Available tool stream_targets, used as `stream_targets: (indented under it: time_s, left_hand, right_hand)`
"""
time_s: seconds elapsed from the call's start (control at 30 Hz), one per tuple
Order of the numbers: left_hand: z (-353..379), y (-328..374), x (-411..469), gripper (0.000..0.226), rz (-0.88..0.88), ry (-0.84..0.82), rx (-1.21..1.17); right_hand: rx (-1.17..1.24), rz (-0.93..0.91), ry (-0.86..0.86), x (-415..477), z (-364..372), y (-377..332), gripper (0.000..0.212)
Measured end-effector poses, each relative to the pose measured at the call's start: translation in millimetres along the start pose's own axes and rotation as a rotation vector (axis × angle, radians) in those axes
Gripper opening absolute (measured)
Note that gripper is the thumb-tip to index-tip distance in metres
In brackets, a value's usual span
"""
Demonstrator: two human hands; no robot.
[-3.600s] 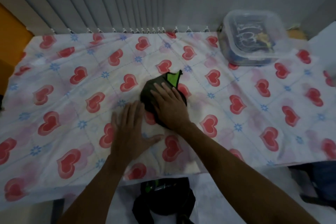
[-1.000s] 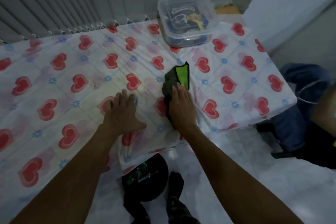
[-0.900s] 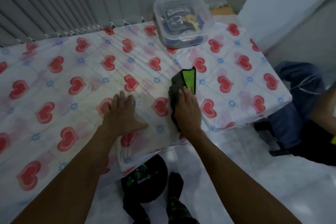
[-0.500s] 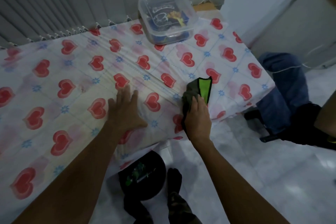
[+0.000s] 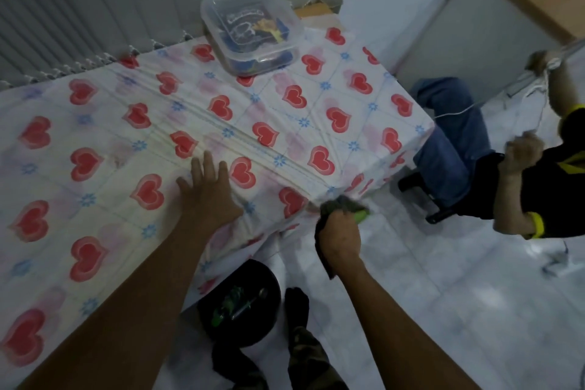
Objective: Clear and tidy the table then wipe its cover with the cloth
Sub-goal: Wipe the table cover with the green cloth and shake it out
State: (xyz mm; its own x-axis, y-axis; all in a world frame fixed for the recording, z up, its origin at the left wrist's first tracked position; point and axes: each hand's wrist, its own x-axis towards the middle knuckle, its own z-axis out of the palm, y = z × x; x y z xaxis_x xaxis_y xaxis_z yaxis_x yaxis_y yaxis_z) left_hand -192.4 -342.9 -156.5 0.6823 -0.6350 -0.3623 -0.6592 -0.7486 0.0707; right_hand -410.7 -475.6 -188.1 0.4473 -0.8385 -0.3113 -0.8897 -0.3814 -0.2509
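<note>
The table cover (image 5: 104, 123) is white with red hearts and blue flowers, creased in ridges across its middle. My left hand (image 5: 207, 190) lies flat on it near the front edge, fingers spread. My right hand (image 5: 339, 236) grips the dark cloth with a bright green patch (image 5: 346, 207) just off the cover's front right corner, past the table edge. Much of the cloth is bunched under my fingers.
A clear lidded plastic box (image 5: 250, 30) with dark items stands at the back right of the table. A black bowl-like bin (image 5: 240, 301) with small items sits on the tiled floor below the front edge. Another person (image 5: 519, 174) sits at the right.
My right hand has dragged the cloth rightward and toward me, from the middle of the cover to beyond its front right corner. My left hand has stayed pressed flat on the cover.
</note>
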Motion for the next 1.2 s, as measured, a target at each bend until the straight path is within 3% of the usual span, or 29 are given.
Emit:
stream_targets:
  time_s: [0.1,0.3,0.43,0.6,0.7,0.77,0.9,1.2]
  left_hand:
    - [0,-2,-5,0.107,0.034,0.068,0.022]
    - [9,-40,-32,0.095,0.02,0.161,-0.017]
    - [28,-95,-65,0.08,-0.098,0.266,-0.091]
    - [62,-170,-104,0.084,-0.267,0.33,-0.051]
    - [65,-194,-110,0.089,-0.313,0.354,-0.077]
    - [68,-199,-109,0.09,-0.334,0.36,-0.121]
    - [86,-209,-114,0.087,-0.359,0.38,-0.081]
    - [103,-236,-128,0.077,-0.313,0.465,-0.003]
  right_hand:
    - [-0.066,-0.028,-0.128,-31,-1,0,0.015]
    - [0.146,-0.267,0.03,-60,-23,-63,0.027]
    - [0.262,-0.37,0.082,-49,-53,-120,0.031]
    - [0.37,-0.489,0.185,-30,-64,-198,0.029]
    - [0.442,-0.69,0.1,-20,-30,-251,0.029]
    - [0.281,-0.835,0.023,-10,15,-274,0.038]
    - [-0.09,-0.935,0.082,-15,96,-282,0.049]
    - [-0.003,-1.254,0.016,-68,127,-255,0.034]
